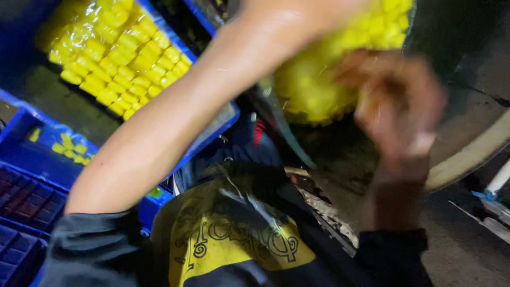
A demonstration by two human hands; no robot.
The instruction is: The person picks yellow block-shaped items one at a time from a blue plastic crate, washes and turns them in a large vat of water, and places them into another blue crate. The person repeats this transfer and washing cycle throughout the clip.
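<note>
1. Filling the upper right of the view, a clear bag of yellow pieces [313,90] bulges against the dark ground; it looks heavily loaded already, though whether it is full or closed at its mouth cannot be told, since the top runs out of view.
2. Right hand [398,101] sits against the bag's right flank, blurred by motion; its fingers seem curled toward the plastic, yet whether they pinch it or merely press on it I cannot tell.
3. Left forearm [175,122] crosses the view diagonally from lower left to the top edge; the left hand itself is out of view beyond the top edge, so its state is not shown; it appears to reach toward the bag's upper part.
4. Judging by the layout, much of the work seems done; a blue crate [218,125] at upper left holds a neat, plastic-covered block of yellow pieces [119,56], well apart from the bag.
5. Lower left, another blue crate [32,159] holds only a few loose yellow scraps [71,149]; dark blue gridded trays [24,212] lie just beside it.
6. Nearest the camera, a black and yellow garment [234,239] covers the person's lap; a pale curved rim [467,154] arcs at the right.
</note>
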